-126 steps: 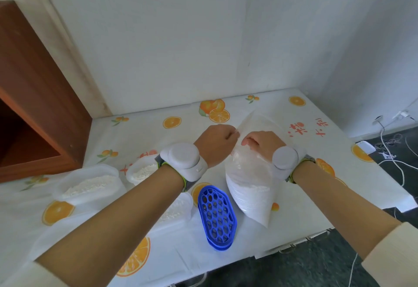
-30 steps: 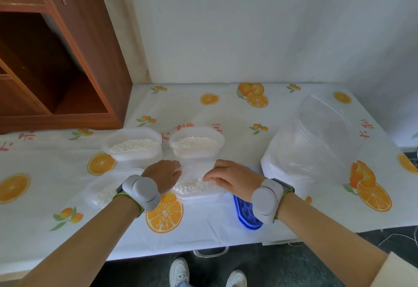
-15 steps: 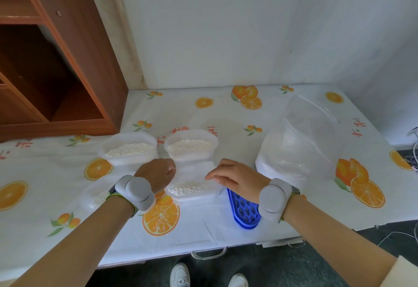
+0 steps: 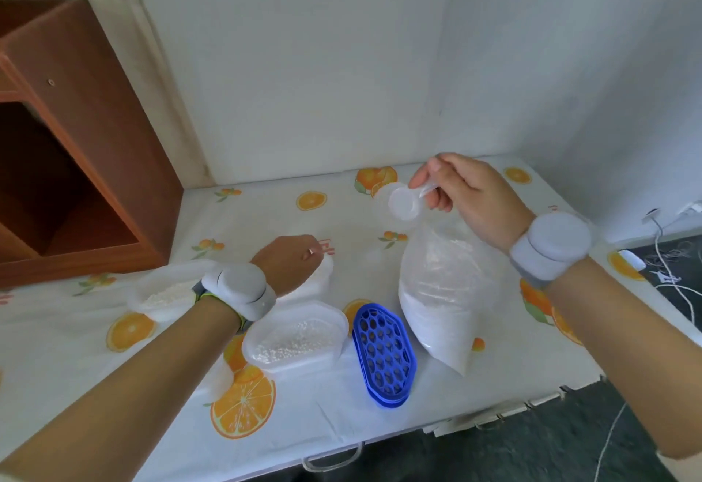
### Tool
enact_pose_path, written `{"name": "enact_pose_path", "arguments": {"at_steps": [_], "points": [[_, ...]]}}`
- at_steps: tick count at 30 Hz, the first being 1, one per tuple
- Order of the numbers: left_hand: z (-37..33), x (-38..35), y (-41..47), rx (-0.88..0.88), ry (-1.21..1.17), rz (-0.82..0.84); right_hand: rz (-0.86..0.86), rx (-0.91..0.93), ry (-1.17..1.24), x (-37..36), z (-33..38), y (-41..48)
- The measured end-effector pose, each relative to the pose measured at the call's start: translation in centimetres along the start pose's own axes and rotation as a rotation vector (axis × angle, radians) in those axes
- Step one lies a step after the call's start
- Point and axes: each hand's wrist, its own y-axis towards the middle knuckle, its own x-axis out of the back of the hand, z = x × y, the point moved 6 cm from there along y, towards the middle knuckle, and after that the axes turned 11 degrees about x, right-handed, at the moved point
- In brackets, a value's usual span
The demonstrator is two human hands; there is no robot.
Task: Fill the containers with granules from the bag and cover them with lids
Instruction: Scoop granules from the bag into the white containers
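Scoop (image 4: pixel 403 205) — seemingly — in right grip (image 4: pixel 468 196)

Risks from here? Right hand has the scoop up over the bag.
1. The bag leans, its lower corner near the front edge of the table. Digging in with the scoop held by the right hand may tip or slide it.
2. The blue lids lie between the bag and the near container, so carried granules may drop through their holes.
3. The left hand reaches past the open near container, forearm close beside it. Pulling back could knock it.
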Motion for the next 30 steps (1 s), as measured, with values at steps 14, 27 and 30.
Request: {"name": "enact_pose_path", "arguments": {"at_steps": [14,27,30], "points": [[-14.1,-1.7,0.2,-0.207,-0.140,0.120,0.562,-0.236,-0.713,1.1,-7.7,-2.8],[-13.9,-1.3,-0.6,-0.279,-0.236,0.070,0.684,-0.484,-0.765,-0.6,-10.9,-3.7],[-13.5,-1.4,-0.6,-0.270,-0.245,0.068,0.630,-0.532,-0.650,-1.0,-11.0,-4.0]]}}
